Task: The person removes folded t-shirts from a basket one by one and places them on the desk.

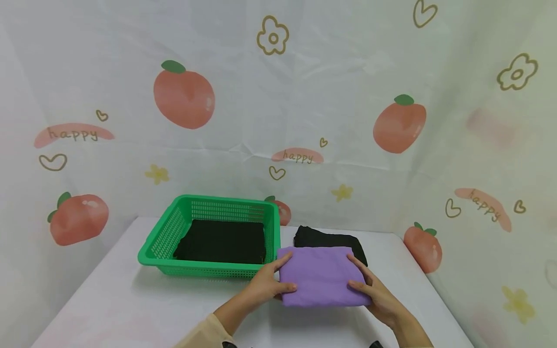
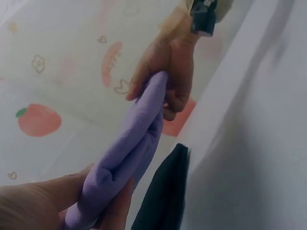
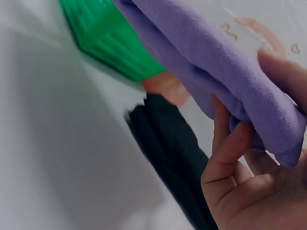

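Note:
A folded purple cloth [image 1: 322,278], perhaps a garment, is held up off the table between both hands. My left hand [image 1: 265,282] grips its left edge, thumb and fingers on either face. At the opposite edge my right hand [image 1: 380,297] pinches the cloth in the same way; the right wrist view shows its fingers [image 3: 232,148] curled beneath the folded layers. Behind the purple cloth lies a folded black cloth [image 1: 332,238] on the table, partly hidden by it. Another folded black cloth [image 1: 222,239] rests inside the green basket [image 1: 209,269], to the left.
The white table [image 1: 196,309] backs onto a hanging curtain [image 1: 243,96] printed with peaches, hearts and flowers. More curtain rises along the left and right sides. The basket's right wall stands close beside my left hand.

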`<state>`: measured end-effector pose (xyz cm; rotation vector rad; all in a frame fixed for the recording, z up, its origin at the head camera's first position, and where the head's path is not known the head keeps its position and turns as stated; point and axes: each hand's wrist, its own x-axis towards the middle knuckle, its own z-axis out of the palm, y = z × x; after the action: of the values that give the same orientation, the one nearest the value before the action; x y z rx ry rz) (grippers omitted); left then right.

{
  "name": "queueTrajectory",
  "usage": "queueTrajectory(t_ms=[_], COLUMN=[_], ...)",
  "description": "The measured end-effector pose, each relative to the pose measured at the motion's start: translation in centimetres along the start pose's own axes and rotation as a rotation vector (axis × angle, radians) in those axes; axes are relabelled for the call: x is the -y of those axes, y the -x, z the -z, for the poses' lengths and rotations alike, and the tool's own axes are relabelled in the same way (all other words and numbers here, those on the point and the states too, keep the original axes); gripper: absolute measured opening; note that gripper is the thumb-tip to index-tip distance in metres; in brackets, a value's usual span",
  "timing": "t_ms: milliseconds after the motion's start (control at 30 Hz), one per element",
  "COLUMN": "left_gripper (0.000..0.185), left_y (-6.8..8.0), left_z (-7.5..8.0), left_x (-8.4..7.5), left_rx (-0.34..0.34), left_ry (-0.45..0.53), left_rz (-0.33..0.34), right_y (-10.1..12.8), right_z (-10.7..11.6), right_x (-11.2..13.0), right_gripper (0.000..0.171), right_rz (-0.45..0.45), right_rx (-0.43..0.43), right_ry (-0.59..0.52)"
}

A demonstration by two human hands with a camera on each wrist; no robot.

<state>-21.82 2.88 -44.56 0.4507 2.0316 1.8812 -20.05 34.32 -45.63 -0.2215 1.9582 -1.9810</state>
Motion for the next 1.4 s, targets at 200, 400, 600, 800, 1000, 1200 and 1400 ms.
queueTrajectory(t_ms=[200,400,600,800,1000,1200,1400], left_gripper=[0.088,0.088,0.088,0.088,0.091,0.096,0.095], left_y=[-0.8,-1.7,-2.9,-4.0,-4.5,-5.0,-6.1], left_z=[-2.1,-4.1,-5.9,-7.5,-9.2,-11.1,-12.7], left_x=[0.2,0.7,1.8,3.2,3.2,2.7,2.3], left_rx=[0.010,0.006,0.017,0.046,0.064,0.096,0.076], left_ry=[0.019,0.026,0.025,0.045,0.047,0.046,0.014], left_rz=[-0.006,-0.020,-0.047,-0.054,-0.029,0.009,0.005], right_y=[1.1,1.9,2.1,2.7,3.8,4.9,5.7], right_z=[2.0,3.0,4.0,5.5,7.5,9.8,11.8], right_x=[-0.1,-0.6,-1.8,-3.1,-3.4,-3.1,-2.5], right_gripper=[0.068,0.064,0.065,0.066,0.065,0.062,0.062], right_rz=[-0.021,-0.055,-0.063,-0.065,-0.061,-0.098,-0.102], right_rx=[-0.018,-0.103,-0.193,-0.209,-0.175,-0.144,-0.118], right_ry=[0.034,0.061,0.028,0.040,0.034,0.055,0.056])
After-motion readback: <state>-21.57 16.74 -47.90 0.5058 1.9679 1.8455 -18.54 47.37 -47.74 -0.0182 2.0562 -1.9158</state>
